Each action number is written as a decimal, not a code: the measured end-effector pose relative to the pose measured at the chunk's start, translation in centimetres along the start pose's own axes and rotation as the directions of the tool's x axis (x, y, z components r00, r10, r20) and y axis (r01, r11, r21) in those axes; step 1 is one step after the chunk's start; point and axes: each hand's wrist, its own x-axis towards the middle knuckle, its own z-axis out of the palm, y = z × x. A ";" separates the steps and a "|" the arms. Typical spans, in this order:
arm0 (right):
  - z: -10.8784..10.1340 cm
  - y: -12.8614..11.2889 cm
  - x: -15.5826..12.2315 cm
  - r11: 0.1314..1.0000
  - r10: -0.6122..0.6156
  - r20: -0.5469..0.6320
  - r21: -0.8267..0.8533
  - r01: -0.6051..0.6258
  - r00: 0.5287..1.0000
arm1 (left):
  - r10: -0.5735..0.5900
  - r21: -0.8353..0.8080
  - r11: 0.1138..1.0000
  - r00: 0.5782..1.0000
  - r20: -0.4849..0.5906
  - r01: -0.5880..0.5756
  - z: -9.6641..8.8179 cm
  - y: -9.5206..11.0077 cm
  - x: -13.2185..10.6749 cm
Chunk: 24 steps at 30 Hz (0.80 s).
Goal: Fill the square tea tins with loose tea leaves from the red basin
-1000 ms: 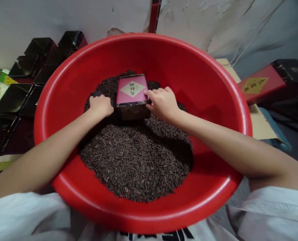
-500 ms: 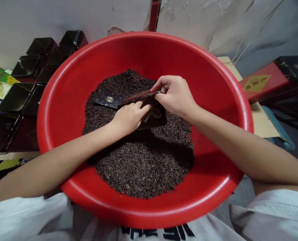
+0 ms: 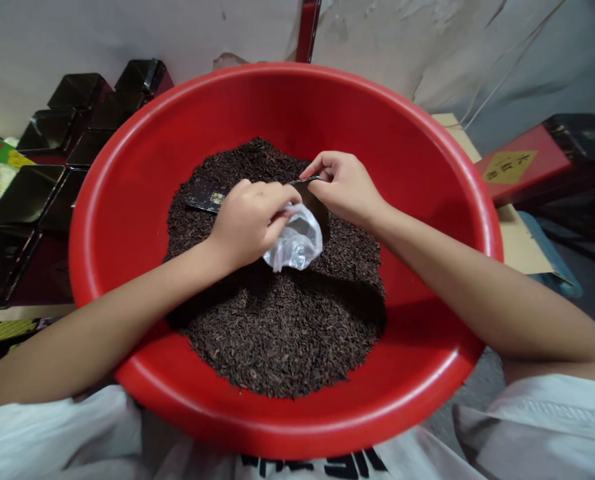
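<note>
A person's left hand (image 3: pixel 250 220) pinches a clear plastic bag (image 3: pixel 297 248) between thumb and fingers, above loose dark tea leaves (image 3: pixel 287 333) in a large red basin (image 3: pixel 402 167). The right hand (image 3: pixel 347 187), its grip drawn together at thumb and fingertips, holds the rim of a tin (image 3: pixel 321 212) mostly hidden behind the bag and left hand. A black lid (image 3: pixel 201 197) lies on the leaves; open tins (image 3: pixel 30 193) stand outside the basin, at left.
</note>
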 end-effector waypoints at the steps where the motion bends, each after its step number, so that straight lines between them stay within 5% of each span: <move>1: 0.0 -0.2 -0.1 1.000 0.004 0.020 -0.001 -0.004 1.000 | -0.065 -0.069 0.996 0.994 -0.088 0.059 -0.3 0.0 0.0; 4: 0.0 -0.5 -0.4 0.999 -0.020 0.084 0.027 0.018 0.996 | -0.272 -0.270 0.944 0.911 -0.311 0.189 -1.0 -0.3 0.1; 7: 0.1 -0.6 -1.1 0.995 -0.045 0.145 0.095 0.031 0.988 | -0.321 -0.297 0.934 0.829 -0.457 0.197 -0.8 -0.9 0.2; 11: 0.7 -0.6 -2.3 0.971 -0.238 0.128 0.058 0.233 0.963 | -0.233 -0.205 0.967 0.863 -0.449 0.154 0.1 -1.3 0.0; 15: 1.9 0.0 -2.6 0.861 -0.491 0.188 -0.048 0.507 0.851 | -0.269 -0.211 0.954 0.917 -0.293 0.212 0.3 -0.7 -0.1; 18: 2.7 0.9 -2.0 0.839 -0.522 0.162 -0.076 0.538 0.837 | -0.275 -0.121 0.961 0.890 -0.364 0.248 -0.7 -0.4 -0.3; 21: 2.9 1.7 -1.2 0.875 -0.465 0.073 -0.113 0.470 0.883 | 0.035 0.147 0.987 0.813 -0.582 0.064 -1.9 -1.1 -0.6; 22: 2.8 1.8 -1.0 0.885 -0.444 0.058 -0.125 0.448 0.894 | 0.201 0.241 0.968 0.806 -0.557 -0.074 -2.2 -1.4 -0.6; 24: 2.4 1.9 -0.7 0.892 -0.422 0.070 -0.144 0.428 0.904 | 0.386 0.273 0.913 0.859 -0.337 -0.303 -2.6 -2.1 -0.5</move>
